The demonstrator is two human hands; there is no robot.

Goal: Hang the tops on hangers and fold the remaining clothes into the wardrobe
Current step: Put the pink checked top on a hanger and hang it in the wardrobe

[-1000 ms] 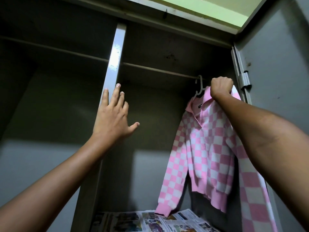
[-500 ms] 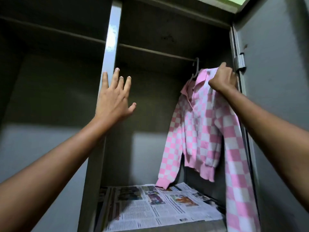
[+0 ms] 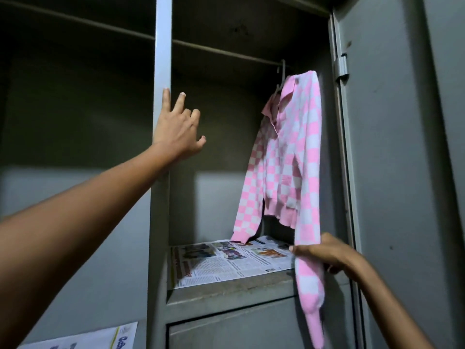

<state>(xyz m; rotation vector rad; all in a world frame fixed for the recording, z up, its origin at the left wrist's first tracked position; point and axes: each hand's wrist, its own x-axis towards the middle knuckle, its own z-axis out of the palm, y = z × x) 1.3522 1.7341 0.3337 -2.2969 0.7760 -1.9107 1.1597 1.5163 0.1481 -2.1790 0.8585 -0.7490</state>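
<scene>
The knitted sleeve of the pink-and-white checked top (image 3: 284, 157) is pinched by the right hand (image 3: 324, 255); the left hand (image 3: 176, 127), fingers loosely spread, is rested against the flat metal wardrobe divider (image 3: 163, 46); printed newspaper (image 3: 226, 260) lines the shelf; the top is hung by a white hanger (image 3: 281, 76) from the thin rail (image 3: 226, 51).

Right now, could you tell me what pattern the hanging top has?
Pink and white checks on the top, seen in the head view.
</scene>
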